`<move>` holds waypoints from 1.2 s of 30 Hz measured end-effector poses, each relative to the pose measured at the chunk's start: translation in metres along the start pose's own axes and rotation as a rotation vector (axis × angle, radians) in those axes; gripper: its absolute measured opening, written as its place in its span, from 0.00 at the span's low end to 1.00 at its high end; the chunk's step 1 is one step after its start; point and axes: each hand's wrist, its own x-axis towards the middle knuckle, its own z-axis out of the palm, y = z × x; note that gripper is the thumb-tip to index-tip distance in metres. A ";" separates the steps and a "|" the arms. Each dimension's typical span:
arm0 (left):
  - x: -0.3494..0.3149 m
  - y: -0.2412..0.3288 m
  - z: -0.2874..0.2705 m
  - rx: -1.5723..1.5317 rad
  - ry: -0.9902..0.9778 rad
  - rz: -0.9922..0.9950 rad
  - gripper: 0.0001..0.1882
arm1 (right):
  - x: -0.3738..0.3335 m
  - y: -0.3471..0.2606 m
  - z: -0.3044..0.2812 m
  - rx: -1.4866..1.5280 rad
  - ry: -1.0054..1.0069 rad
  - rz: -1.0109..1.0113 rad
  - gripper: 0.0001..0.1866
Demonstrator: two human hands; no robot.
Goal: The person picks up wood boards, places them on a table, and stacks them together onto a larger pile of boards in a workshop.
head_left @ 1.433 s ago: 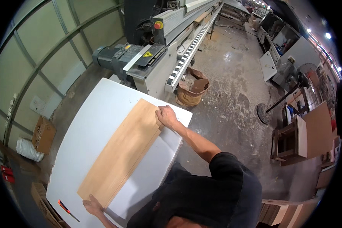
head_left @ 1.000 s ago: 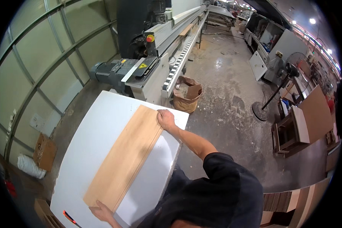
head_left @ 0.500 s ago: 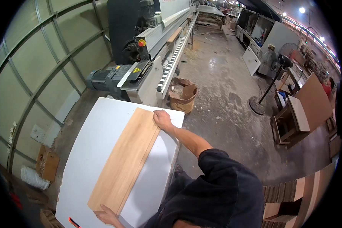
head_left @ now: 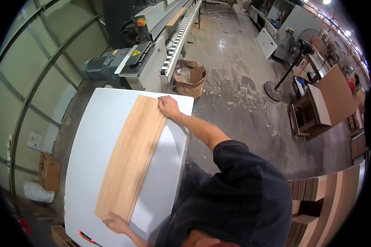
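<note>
The floor (head_left: 243, 94) is seen strewn with sawdust, most thickly near the machine (head_left: 152, 45), where cut waste would fall. That long machine is set just beyond the far end of the surface (head_left: 90, 140), and its roller track (head_left: 179, 35) is lined up roughly with the surface's length, so a long piece could be fed straight off one onto the other. A brown bin (head_left: 189, 78) is stood on the floor beside the track, within reach for offcuts. A fan (head_left: 294, 61) on a stand is placed well apart, across the floor.

The white surface is laid flat and carries 1 wooden plank (head_left: 132, 158), which is stretched lengthways along it and lies nearer the person's side than the wall side. The plank is steadied at both ends, 1 hand to each, so that so long a piece is controlled along its whole length.

The right hand (head_left: 168, 108) is pressed on the plank's far corner, fingers curled over the end edge: a grip closed on the plank. The left hand (head_left: 117, 224) is laid at the near end, fingers spread against the plank's edge; whether it is clasped or only resting cannot be told. A small red-handled tool (head_left: 86, 236) is left just beside the left hand, apart from the plank.
</note>
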 end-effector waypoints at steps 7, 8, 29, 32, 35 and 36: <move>-0.001 -0.001 -0.001 0.005 -0.002 -0.018 0.27 | -0.001 0.003 0.007 0.000 0.002 0.002 0.11; -0.001 0.002 -0.001 0.005 -0.005 -0.009 0.27 | -0.001 0.002 0.005 -0.004 0.007 0.009 0.11; 0.007 -0.024 0.002 0.036 0.020 0.091 0.41 | -0.003 0.002 0.015 0.047 0.089 0.003 0.10; 0.013 -0.031 0.021 0.170 0.116 0.091 0.37 | -0.002 0.004 0.010 0.023 0.035 0.021 0.09; 0.011 -0.009 0.004 0.092 -0.033 0.049 0.36 | -0.001 0.006 0.008 0.005 -0.010 0.030 0.10; 0.005 0.006 -0.006 0.045 -0.040 -0.013 0.36 | -0.001 0.005 0.007 0.016 -0.005 0.009 0.10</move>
